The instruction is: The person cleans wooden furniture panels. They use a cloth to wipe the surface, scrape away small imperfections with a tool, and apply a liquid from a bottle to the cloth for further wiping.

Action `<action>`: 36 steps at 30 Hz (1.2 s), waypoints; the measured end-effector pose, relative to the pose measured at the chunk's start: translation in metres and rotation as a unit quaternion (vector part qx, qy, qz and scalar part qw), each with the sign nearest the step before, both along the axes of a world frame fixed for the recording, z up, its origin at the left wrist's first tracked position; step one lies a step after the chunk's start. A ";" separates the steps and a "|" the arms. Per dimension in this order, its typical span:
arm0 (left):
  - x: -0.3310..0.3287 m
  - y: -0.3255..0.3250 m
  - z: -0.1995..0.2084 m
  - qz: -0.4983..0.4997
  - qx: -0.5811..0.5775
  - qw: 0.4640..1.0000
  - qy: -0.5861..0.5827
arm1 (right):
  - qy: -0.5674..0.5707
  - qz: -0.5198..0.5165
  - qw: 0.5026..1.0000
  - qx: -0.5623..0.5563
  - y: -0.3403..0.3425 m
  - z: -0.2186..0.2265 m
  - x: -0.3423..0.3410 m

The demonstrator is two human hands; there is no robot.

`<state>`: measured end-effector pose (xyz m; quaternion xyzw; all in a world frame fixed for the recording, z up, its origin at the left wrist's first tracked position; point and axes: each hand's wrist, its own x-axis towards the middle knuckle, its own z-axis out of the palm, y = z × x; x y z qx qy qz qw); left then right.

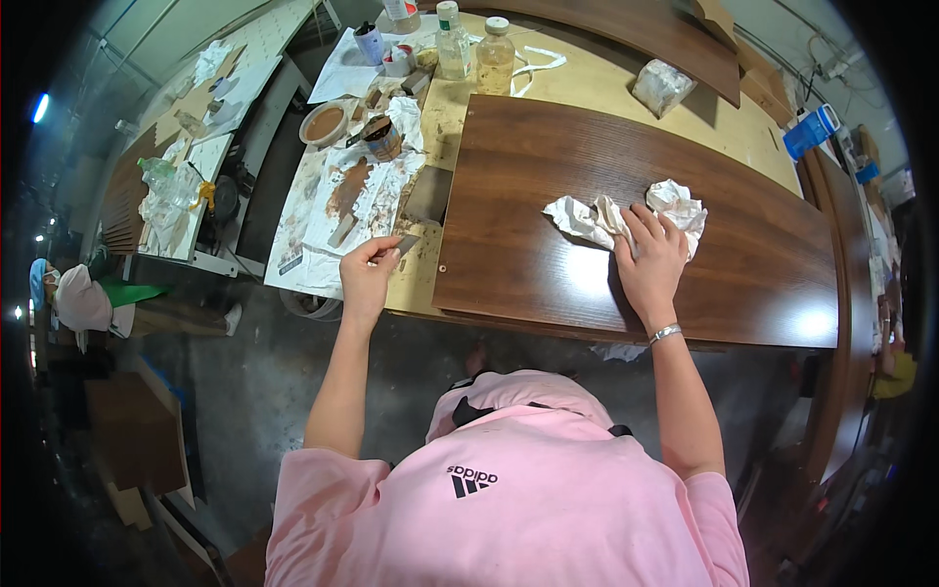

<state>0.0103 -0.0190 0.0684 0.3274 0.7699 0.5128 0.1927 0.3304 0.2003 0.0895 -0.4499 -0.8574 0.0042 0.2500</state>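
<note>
Left hand (366,272) has a little grey piece (409,243) pinched; right hand (650,256), fingers loosely spread, just rests over a crumpled white wad (606,219) on the shiny brown board (548,157).

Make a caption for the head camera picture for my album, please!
Right hand on a crumpled white wad atop a glossy brown board; left hand pinching a small flat piece.
</note>
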 end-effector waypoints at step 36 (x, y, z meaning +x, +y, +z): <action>-0.034 0.161 0.018 -0.163 0.102 0.829 0.526 | 0.023 0.005 1.000 -0.008 -0.005 0.010 -0.003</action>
